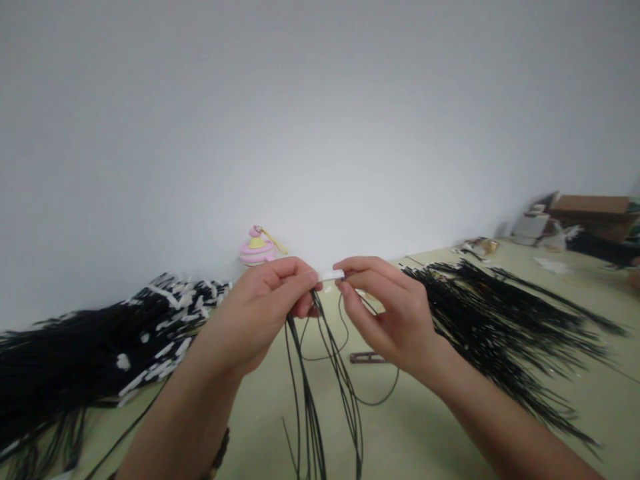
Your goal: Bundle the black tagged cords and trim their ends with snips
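Both hands meet in the middle of the head view, above the table. My left hand [283, 287] is closed in a pinch on a bundle of thin black cords [307, 393], whose lengths hang down toward me. A short white strip [331, 275] spans the gap between the hands, its left end at my left fingertips. My right hand [387, 303] pinches the strip's right end between thumb and fingers. One loose cord [380, 402] loops below my right hand. The white strip's exact kind is too small to make out.
On the left lies a large pile of black cords with white ends [165, 340]. More black cords [490, 327] are spread at right. A dark red tool [367, 358] rests below the hands. Behind are a pink-yellow toy [257, 250], the wall and a cardboard box [593, 205].
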Demonstrator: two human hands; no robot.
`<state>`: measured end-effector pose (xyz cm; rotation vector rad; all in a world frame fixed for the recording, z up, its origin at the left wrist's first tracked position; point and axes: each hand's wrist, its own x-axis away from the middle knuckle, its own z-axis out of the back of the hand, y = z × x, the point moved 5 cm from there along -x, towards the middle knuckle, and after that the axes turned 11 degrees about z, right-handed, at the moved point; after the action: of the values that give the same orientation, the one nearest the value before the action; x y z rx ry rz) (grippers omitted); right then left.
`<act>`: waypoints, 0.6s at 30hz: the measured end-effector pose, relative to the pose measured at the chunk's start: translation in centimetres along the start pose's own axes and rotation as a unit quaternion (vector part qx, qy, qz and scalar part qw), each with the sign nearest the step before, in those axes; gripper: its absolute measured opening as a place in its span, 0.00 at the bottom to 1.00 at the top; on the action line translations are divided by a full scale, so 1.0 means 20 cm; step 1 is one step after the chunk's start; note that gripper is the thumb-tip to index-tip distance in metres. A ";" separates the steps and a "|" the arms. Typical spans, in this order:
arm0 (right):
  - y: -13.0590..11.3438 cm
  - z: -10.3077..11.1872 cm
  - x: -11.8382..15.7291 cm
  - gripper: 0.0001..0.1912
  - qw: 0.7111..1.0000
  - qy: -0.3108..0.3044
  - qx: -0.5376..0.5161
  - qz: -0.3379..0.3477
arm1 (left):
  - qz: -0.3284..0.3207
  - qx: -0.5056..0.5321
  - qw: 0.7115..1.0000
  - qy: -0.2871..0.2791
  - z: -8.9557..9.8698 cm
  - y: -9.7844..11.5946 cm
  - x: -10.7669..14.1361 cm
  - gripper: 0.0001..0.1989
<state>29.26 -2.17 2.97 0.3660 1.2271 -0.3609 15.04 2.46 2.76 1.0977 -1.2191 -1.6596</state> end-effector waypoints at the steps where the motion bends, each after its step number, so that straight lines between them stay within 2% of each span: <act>1: 0.01 0.01 0.00 0.05 1.000 -0.006 -0.005 -0.013 | 0.000 0.015 1.000 0.001 0.01 0.00 0.00 0.14; 4: 0.08 0.04 0.00 0.06 0.993 -0.059 -0.037 -0.096 | -0.002 0.064 0.998 0.017 0.04 0.02 0.00 0.13; 6: 0.13 0.05 0.02 0.10 0.972 -0.128 -0.110 -0.161 | -0.002 0.097 0.995 0.023 0.06 0.05 0.01 0.14; 8: 0.15 0.01 0.06 0.12 0.922 -0.230 -0.227 -0.214 | 0.011 0.136 0.990 0.027 0.08 0.06 0.03 0.15; 10: 0.14 -0.04 0.12 0.13 0.844 -0.332 -0.337 -0.252 | 0.028 0.166 0.985 0.028 0.10 0.06 0.04 0.18; 12: 0.14 -0.09 0.17 0.12 0.776 -0.385 -0.405 -0.293 | 0.040 0.176 0.983 0.021 0.10 0.06 0.05 0.21; 13: 0.15 -0.12 0.19 0.11 0.755 -0.391 -0.425 -0.309 | 0.041 0.177 0.983 0.013 0.10 0.06 0.06 0.22; 15: 0.18 -0.17 0.22 0.10 0.743 -0.373 -0.441 -0.338 | 0.044 0.191 0.981 -0.015 0.08 0.07 0.07 0.19; 18: 0.24 -0.23 0.23 0.11 0.765 -0.302 -0.428 -0.373 | 0.053 0.206 0.975 -0.064 0.05 0.06 0.07 0.11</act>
<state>28.99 3.88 -2.49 -1.0141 0.7181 -0.4942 13.74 1.09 3.87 1.1562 -1.7299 -1.4491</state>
